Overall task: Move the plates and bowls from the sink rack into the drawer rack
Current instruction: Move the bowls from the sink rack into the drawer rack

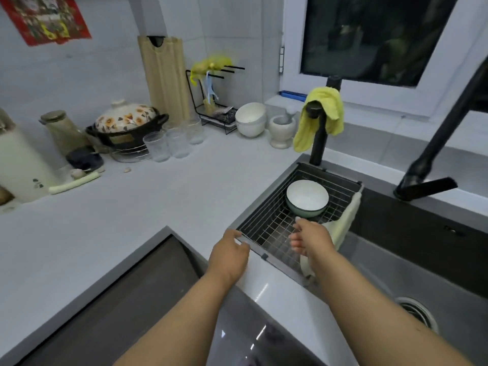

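Observation:
A wire sink rack (266, 223) sits over the left end of the sink. In its far part rests a bowl (307, 198), white inside and green outside, tilted a little. My right hand (311, 237) hovers over the rack just in front of the bowl, fingers apart and holding nothing. My left hand (231, 253) is at the rack's near left corner, fingers loosely spread and empty. An open dark drawer (126, 294) lies at the lower left; no rack inside it is visible.
A pale cloth (346, 220) hangs over the rack's right edge. Black faucets (318, 136) (433, 159) stand behind the sink, one with a yellow cloth (320, 117). On the counter sit white bowls (250, 118), a mortar (281, 129), glasses (174, 142) and a flowered pot (126, 124).

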